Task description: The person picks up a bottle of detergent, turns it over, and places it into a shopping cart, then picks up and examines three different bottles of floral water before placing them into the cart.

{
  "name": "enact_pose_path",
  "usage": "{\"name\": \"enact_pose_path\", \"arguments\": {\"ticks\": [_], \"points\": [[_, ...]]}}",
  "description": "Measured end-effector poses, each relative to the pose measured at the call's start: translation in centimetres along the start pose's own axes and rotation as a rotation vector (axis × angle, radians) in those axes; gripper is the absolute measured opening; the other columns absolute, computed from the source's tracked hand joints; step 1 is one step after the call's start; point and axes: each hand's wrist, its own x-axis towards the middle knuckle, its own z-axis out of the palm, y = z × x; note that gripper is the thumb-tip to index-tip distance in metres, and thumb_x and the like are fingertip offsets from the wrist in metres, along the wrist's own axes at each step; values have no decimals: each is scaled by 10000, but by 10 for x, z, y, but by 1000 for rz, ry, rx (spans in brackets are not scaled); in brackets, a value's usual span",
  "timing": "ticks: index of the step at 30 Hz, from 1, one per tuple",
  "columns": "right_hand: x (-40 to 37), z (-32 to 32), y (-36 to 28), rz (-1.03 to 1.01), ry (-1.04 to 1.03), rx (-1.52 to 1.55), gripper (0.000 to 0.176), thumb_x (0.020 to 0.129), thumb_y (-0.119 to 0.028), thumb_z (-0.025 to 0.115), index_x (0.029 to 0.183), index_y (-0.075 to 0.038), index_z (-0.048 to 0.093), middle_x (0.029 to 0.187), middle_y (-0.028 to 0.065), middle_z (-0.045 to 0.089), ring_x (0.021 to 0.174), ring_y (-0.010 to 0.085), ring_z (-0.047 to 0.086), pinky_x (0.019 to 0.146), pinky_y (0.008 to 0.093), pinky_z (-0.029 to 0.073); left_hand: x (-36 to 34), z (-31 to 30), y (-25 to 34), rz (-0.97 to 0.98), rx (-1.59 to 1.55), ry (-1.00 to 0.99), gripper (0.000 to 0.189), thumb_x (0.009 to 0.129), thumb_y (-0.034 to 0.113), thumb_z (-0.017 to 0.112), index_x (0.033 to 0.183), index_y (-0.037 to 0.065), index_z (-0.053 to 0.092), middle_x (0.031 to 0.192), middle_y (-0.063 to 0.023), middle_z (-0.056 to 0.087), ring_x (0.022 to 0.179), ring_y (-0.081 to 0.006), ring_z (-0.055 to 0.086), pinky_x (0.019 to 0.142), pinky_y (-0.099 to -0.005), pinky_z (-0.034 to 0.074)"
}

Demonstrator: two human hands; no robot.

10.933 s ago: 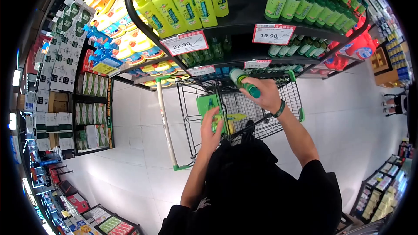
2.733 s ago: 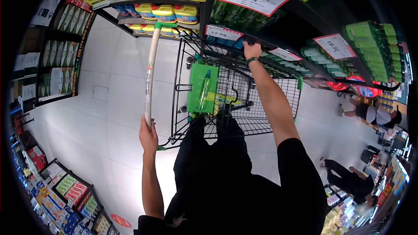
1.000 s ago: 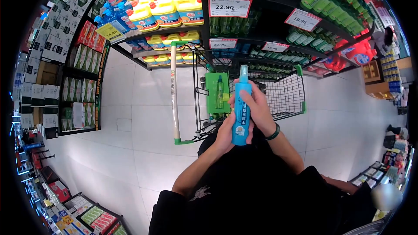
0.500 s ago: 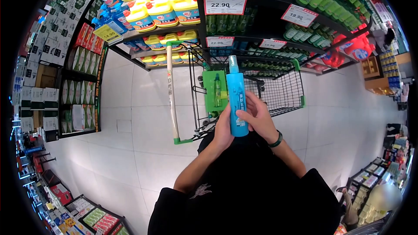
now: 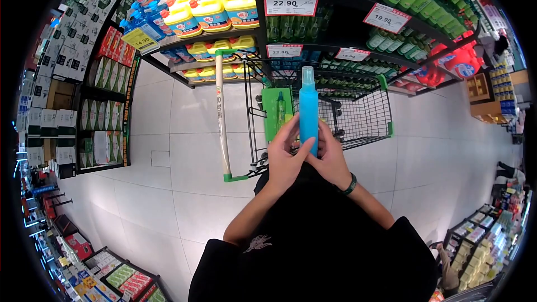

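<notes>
Both my hands hold a blue spray bottle (image 5: 309, 109) upright in front of my chest, its clear cap pointing away from me. My left hand (image 5: 284, 154) is closed around its lower left side, thumb across the base. On the other side my right hand (image 5: 331, 159) wraps the lower right part; some of its fingers are hidden behind the bottle. The side facing me looks plain, with no label visible. Beyond it stands a shopping cart (image 5: 363, 114) of black wire with green corners. A green panel (image 5: 272, 126) on the cart shows a picture of a bottle.
Ahead are shelves of yellow jugs (image 5: 210, 15) and green bottles (image 5: 428, 0), with price tags (image 5: 291, 3) on their edges. The cart's handle (image 5: 220, 106) is to my left. A boxed-goods shelf (image 5: 103, 112) stands farther left. A partly visible person (image 5: 447, 265) is at lower right.
The spray bottle has been turned so its printed label no longer faces me, and it has shifted slightly right and up. My left hand has moved its grip, with the thumb now across the bottle.
</notes>
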Motion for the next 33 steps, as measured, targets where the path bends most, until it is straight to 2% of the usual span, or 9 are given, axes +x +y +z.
{"name": "enact_pose_path", "arguments": {"ticks": [2,6,12,17,24,26,30,32,33], "points": [[-1,-1,4,14,-24,29,782,895,-52,722,1545,-23,288,1360,182,584,1104,220,683,853,309,583,1,-4,5,145,466,15,676,852,91,793,1446,-11,487,1369,-164,570,1221,-237,587,1038,-367,494],[-6,-6,0,76,-211,405,658,957,-66,646,1509,-10,293,1261,174,606,1034,258,690,811,374,614,7,-4,17,194,572,2,798,824,141,822,1500,9,418,1339,-190,590,1220,-256,590,1035,-410,464],[-11,-9,-8,250,-431,735,536,989,-182,607,1435,-24,357,1211,193,616,981,313,703,716,383,629,19,-2,30,34,48,-137,857,859,109,788,1557,30,296,1328,-186,587,1211,-252,592,1020,-376,480],[-11,-11,-14,260,-531,794,605,971,-233,631,1458,-23,340,1180,213,627,978,329,705,720,381,626,32,-10,41,-155,-219,-190,682,952,77,680,1537,3,338,1286,-173,633,1107,-208,652,978,-329,497],[-10,-9,-21,282,-551,796,755,931,-306,667,1506,-19,272,1154,234,629,957,359,705,725,399,623,37,-20,22,-128,-204,-184,550,1014,154,608,1503,-11,420,1232,-155,681,1093,-160,660,971,-294,504],[-9,-7,-21,290,-556,802,780,926,-301,678,1518,-21,254,1159,239,628,970,367,705,745,406,625,38,-21,19,-75,-145,-188,604,1024,232,586,1522,-16,352,1237,-255,658,986,-325,733,789,-366,639],[-8,-7,-25,240,-609,751,779,930,-181,702,1543,-44,242,1198,236,628,1021,359,709,819,402,616,36,-21,20,-76,-178,-172,608,1027,239,581,1528,-12,345,1240,-252,657,984,-321,733,800,-373,640],[-7,-7,-26,243,-623,705,802,919,-160,720,1546,-47,232,1202,241,630,1026,363,711,833,403,613,35,-22,21,-126,-262,-154,568,1022,169,605,1516,-17,396,1263,-152,665,1052,-160,673,905,-280,537],[-6,-7,-26,238,-635,693,813,915,-146,724,1549,-51,224,1205,243,632,1021,361,714,847,405,607,35,-22,20,-126,-262,-154,568,1022,169,605,1516,-17,396,1263,-152,665,1052,-160,673,905,-280,537]]}}
